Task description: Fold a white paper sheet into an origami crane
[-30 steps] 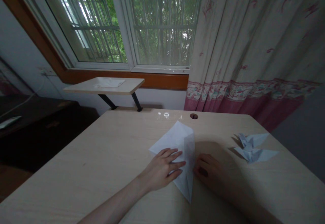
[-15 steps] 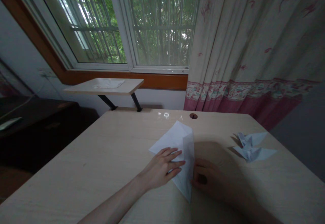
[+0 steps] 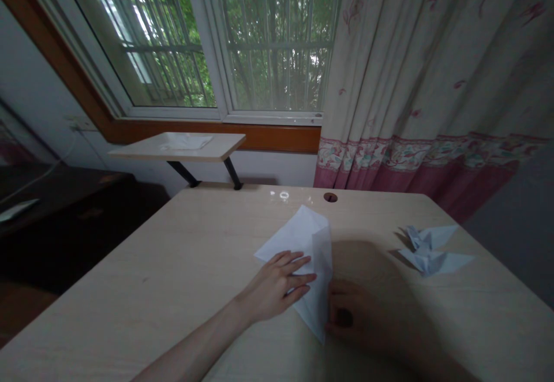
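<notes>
A partly folded sheet of white paper (image 3: 298,232) lies on the table, with a flap turned over along its right side and a point towards me. My left hand (image 3: 279,284) rests flat on its middle, fingers spread, pressing from above. At the lower right edge of the paper is my right hand (image 3: 357,315), dark in shadow. Its thumb and fingers are curled together in a pinch at that folded edge; how much of the paper is between them is hard to see.
Two folded paper birds (image 3: 437,262) sit at the table's right side. A small raised shelf (image 3: 216,150) with white paper (image 3: 186,141) on it stands at the back left. A round cable hole (image 3: 330,197) lies near the far edge of the table (image 3: 173,278), before the curtain (image 3: 381,82).
My right hand has slid slightly down along the paper's right edge, towards me. My left hand and the paper stay in place.
</notes>
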Motion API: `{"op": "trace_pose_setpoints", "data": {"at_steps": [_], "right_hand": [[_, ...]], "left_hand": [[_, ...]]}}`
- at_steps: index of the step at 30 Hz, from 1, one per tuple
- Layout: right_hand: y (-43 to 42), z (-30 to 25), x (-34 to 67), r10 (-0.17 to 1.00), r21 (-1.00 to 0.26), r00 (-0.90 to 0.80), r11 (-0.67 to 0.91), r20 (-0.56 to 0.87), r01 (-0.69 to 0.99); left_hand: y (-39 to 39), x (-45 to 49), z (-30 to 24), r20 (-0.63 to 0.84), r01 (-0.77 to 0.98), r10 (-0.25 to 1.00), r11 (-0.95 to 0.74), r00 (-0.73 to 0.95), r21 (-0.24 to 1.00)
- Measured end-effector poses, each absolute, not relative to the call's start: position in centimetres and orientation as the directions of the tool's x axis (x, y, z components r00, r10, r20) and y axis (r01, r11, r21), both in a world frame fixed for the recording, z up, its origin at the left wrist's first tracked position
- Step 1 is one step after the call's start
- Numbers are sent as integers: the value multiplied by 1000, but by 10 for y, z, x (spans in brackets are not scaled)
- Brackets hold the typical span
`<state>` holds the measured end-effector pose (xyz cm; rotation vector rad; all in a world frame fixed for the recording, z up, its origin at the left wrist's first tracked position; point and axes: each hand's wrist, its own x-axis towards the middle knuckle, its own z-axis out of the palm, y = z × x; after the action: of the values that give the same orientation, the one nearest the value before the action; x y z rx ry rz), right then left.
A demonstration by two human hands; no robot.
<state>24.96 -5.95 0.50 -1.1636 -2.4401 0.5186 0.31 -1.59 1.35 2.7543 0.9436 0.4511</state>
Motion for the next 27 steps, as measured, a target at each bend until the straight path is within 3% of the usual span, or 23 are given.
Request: {"op": "trace_pose_setpoints", "data": {"at_steps": [7,19,27], "right_hand": [[-66,12,249,786,-665,-611,507,96,548],[-59,3,251,791,-811,-612,353,-9,467],[-53,-7,254,818,-898,-572,291,55,330]], "left_hand": [[-16,4,15,216,560,620,-779,754,282],[-14,4,14,244,546,605,-793,758,269],[-14,1,14,266,497,548,-835,793,238]]}}
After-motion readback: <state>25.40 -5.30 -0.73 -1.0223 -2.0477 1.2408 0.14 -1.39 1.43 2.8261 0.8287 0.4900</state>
